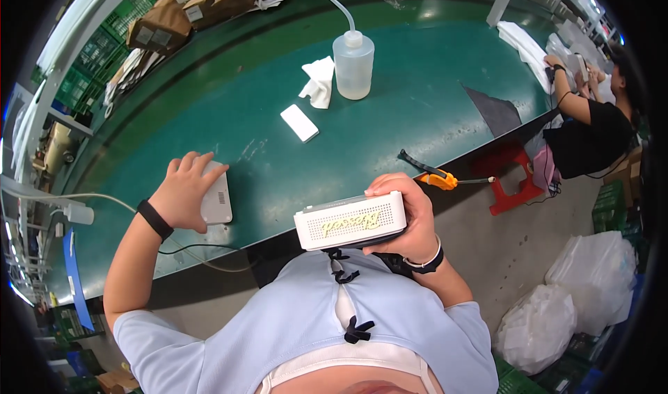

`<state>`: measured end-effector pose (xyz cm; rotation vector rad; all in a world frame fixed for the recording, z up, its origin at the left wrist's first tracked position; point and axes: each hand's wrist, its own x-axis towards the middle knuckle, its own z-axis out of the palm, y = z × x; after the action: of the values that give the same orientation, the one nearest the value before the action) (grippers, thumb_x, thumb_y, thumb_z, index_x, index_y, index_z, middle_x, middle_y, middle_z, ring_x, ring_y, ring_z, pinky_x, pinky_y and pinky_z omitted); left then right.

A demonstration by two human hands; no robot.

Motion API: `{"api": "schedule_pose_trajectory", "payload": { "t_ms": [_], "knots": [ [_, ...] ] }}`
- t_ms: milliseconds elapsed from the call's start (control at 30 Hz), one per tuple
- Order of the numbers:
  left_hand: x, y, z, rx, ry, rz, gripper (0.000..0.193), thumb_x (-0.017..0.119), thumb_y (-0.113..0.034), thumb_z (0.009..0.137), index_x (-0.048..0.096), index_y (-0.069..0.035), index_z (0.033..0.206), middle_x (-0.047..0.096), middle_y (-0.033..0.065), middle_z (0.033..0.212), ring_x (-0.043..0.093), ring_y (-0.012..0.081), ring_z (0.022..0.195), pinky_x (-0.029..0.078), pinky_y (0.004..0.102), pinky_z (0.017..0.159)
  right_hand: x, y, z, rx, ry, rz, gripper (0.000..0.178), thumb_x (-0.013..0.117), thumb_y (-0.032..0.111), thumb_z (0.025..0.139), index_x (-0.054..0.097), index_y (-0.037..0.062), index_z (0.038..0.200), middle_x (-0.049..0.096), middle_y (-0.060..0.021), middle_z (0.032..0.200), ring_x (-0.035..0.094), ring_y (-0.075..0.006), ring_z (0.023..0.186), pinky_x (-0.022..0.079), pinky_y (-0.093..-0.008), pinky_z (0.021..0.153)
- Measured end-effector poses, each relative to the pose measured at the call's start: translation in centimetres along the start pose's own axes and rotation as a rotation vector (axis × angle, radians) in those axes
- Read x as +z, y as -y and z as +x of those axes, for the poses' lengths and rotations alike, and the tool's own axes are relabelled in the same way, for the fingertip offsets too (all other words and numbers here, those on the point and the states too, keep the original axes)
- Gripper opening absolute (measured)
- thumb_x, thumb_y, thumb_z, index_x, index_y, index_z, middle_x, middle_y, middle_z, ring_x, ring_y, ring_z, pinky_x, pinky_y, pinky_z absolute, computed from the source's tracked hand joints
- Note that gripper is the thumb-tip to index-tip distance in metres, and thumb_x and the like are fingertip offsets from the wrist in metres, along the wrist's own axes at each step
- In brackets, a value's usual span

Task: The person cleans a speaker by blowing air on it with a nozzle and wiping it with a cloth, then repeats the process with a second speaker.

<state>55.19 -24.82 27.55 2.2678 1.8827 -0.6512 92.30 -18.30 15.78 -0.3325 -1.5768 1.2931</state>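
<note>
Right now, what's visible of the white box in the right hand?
The white box looks plastic: oblong, rounded corners, dotted grille toward the camera bearing upside-down yellow-green lettering. It runs left to right, right end slightly higher in view, by the near edge of the green table. The right hand grips its right end.

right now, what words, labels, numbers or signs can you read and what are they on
White perforated box in the right hand: yellow-green lettering, wording not copied here.
Brown packages: pale labels, too small to read.
I can make out no other text.
</note>
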Motion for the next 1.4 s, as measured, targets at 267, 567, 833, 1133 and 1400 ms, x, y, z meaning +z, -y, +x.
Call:
{"api": "schedule_pose_trajectory", "payload": {
  "t_ms": [267,567,833,1133,1400],
  "knots": [
    [4.2,0.8,-1.7,-0.09,-0.382,-0.564,0.123,0.094,-0.017,0.053,0.025,-0.01,0.155,0.027,0.0275,0.158,0.032,0.0444,0.144,0.034,0.0482,0.116,-0.7,-0.2,-0.2,0.023,0.034,-0.125,0.078,0.1,0.023,0.052,0.059,0.0033,0.115,0.059,-0.0099,0.111,0.059,-0.0207,0.102,0.048,-0.0331,0.089],
    [11.1,-4.5,-2.7,-0.407,-0.7,-1.154,0.105,0.09,-0.024,0.069,0.029,0.007,0.149,0.044,0.0293,0.146,0.049,0.0414,0.134,0.042,0.0437,0.11,0.8,-1.7,0.2,0.13,-0.058,-0.075,0.077,0.1,0.027,0.053,0.058,0.0037,0.113,0.059,-0.01,0.111,0.06,-0.0213,0.103,0.048,-0.0332,0.09],
    [12.2,-2.7,-3.1,-0.363,-0.812,-2.289,0.064,0.061,-0.029,0.092,0.043,0.004,0.144,0.058,0.0262,0.133,0.063,0.0386,0.118,0.057,0.0422,0.096,1.2,-1.7,0.0,0.178,-0.042,0.059,0.079,0.1,0.03,0.053,0.058,0.0037,0.115,0.059,-0.0095,0.111,0.059,-0.0206,0.104,0.048,-0.0326,0.09],
    [12.0,-7.0,-1.6,0.59,-0.012,-3.452,0.056,0.054,-0.031,0.097,0.045,0.0,0.143,0.051,0.0264,0.141,0.054,0.0431,0.128,0.061,0.0442,0.093,1.5,-1.9,0.6,0.191,-0.007,0.15,0.081,0.1,0.03,0.052,0.058,0.0033,0.115,0.06,-0.0087,0.109,0.059,-0.02,0.104,0.048,-0.0327,0.09],
    [12.0,-8.4,-1.0,0.386,0.058,-3.535,0.06,0.057,-0.031,0.097,0.042,-0.001,0.146,0.047,0.0287,0.143,0.053,0.0432,0.129,0.06,0.0451,0.095,1.6,-2.0,0.5,0.212,0.016,0.136,0.082,0.1,0.029,0.051,0.058,0.0031,0.116,0.061,-0.0088,0.109,0.06,-0.0198,0.104,0.048,-0.0327,0.091]
  ]
}}
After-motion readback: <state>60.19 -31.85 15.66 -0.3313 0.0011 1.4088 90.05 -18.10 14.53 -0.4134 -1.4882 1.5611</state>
